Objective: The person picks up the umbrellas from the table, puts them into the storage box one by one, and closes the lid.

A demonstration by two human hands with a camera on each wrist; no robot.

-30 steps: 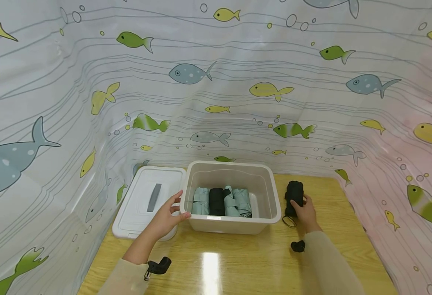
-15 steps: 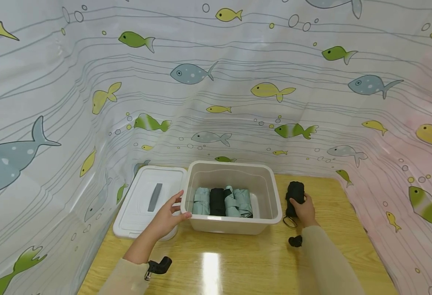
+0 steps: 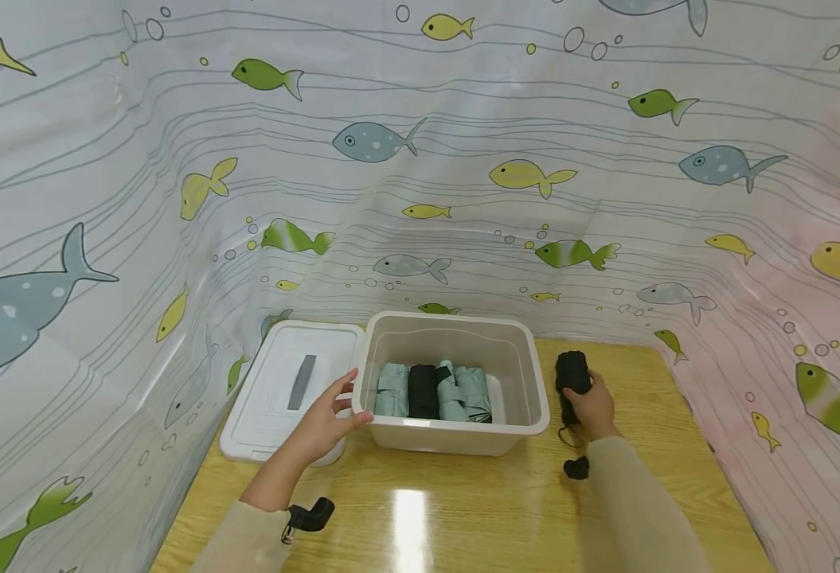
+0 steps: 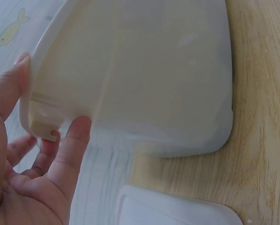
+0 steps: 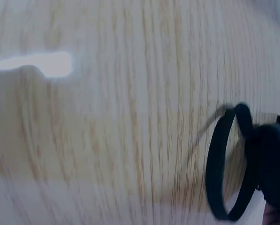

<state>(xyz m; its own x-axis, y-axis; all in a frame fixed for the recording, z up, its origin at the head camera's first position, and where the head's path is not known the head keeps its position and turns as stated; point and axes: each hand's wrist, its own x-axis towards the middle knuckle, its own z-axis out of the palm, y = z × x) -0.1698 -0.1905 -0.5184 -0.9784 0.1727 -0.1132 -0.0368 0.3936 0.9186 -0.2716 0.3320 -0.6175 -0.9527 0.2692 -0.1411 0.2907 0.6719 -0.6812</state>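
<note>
My left hand [image 3: 325, 422] grips the left front corner of a beige plastic storage box [image 3: 434, 438]. In the left wrist view the thumb lies at the rim, one finger against the outer wall and others under the lip. On the right, my right hand [image 3: 593, 406] grips a folded black umbrella [image 3: 572, 372] from its right side. Its looped wrist strap [image 5: 217, 168] hangs over the tabletop in the right wrist view. Inside the box, rolled umbrellas lie side by side: a pale green one [image 3: 392, 390], a black one [image 3: 423, 391] and further pale green ones [image 3: 471, 394].
A white lid [image 3: 265, 398] with a grey handle [image 3: 301, 382] lies left of the box, partly behind the left hand. The wooden table [image 3: 491, 509] is ringed at the back and sides by a fish-print curtain [image 3: 462, 263]. Each wrist wears a small black camera [image 3: 310, 516].
The black umbrella has shifted slightly in the right hand, and its strap has swung rightward, closer beneath the hand. The left hand and box have stayed put.
</note>
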